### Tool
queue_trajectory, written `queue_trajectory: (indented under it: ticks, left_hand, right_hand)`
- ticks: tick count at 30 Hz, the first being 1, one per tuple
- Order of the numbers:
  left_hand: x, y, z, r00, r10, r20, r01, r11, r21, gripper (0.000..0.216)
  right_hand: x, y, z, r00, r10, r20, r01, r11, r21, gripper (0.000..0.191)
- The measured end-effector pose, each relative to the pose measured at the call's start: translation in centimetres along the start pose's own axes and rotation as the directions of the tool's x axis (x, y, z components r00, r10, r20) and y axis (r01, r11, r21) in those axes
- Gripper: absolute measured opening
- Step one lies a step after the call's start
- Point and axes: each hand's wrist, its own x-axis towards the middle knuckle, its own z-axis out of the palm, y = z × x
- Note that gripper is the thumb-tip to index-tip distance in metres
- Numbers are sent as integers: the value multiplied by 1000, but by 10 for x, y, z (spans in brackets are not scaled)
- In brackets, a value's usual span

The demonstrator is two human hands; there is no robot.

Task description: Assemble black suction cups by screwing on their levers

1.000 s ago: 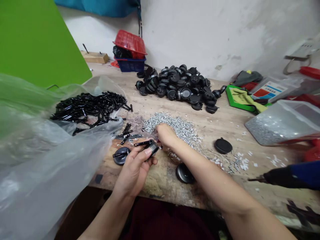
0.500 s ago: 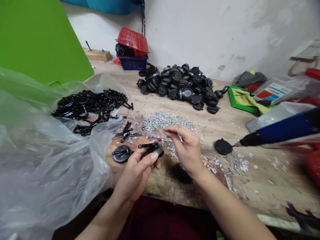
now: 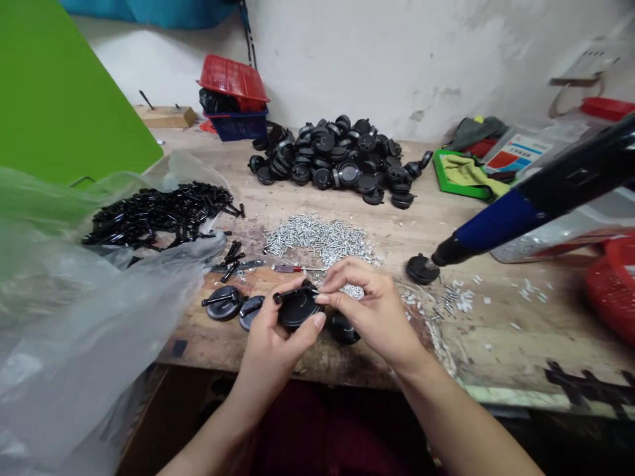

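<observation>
My left hand (image 3: 278, 337) grips a round black disc (image 3: 296, 311) from below, its thumb on the near rim. A short black bar (image 3: 290, 292) lies across the disc's far side. At the bar's right end my right hand (image 3: 370, 304) pinches a small silvery screw (image 3: 317, 293), mostly covered by the fingertips. Behind my hands spreads a heap of silvery screws (image 3: 317, 238), with a screwdriver (image 3: 292, 269) in front of it. Two discs with bars, the outer one (image 3: 223, 303) fully in sight, rest left of my hands. Another black disc (image 3: 343, 328) lies partly hidden under my right hand.
A blue and black power screwdriver (image 3: 496, 225) slants in from the right, its tip at a black disc (image 3: 421, 270). Black discs (image 3: 337, 155) are piled by the wall. Black bars (image 3: 159, 215) fill a plastic bag (image 3: 163, 317). A red basket (image 3: 612, 284) stands right.
My right hand has come from the edge of the screw heap to the bar on the disc. The disc is now turned more face-up. The whole view has shifted to the right.
</observation>
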Motion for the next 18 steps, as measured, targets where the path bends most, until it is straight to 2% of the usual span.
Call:
queue_trajectory:
  ticks: [3, 8, 14, 16, 18]
  left_hand:
    - [-3, 0, 2, 996, 83, 31, -86, 989, 123, 46]
    - [-4, 0, 6, 993, -2, 116, -10, 995, 101, 44]
    - [-4, -2, 8, 967, 198, 158, -239, 920, 311, 46]
    - [-5, 0, 9, 972, 155, 178, -201, 940, 276, 44]
    - [-7, 2, 11, 980, 62, 191, -99, 976, 195, 41]
  right_hand:
    - [-5, -1, -6, 1000, 14, 11, -14, 1000, 7, 17]
    - [-15, 2, -10, 999, 32, -33, -31, 999, 29, 18]
    - [-25, 7, -10, 994, -4, -105, 9, 999, 42, 18]
    - [-27, 8, -11, 994, 13, -110, -5, 997, 73, 17]
    - [-30, 9, -13, 994, 38, -100, -28, 994, 102, 14]
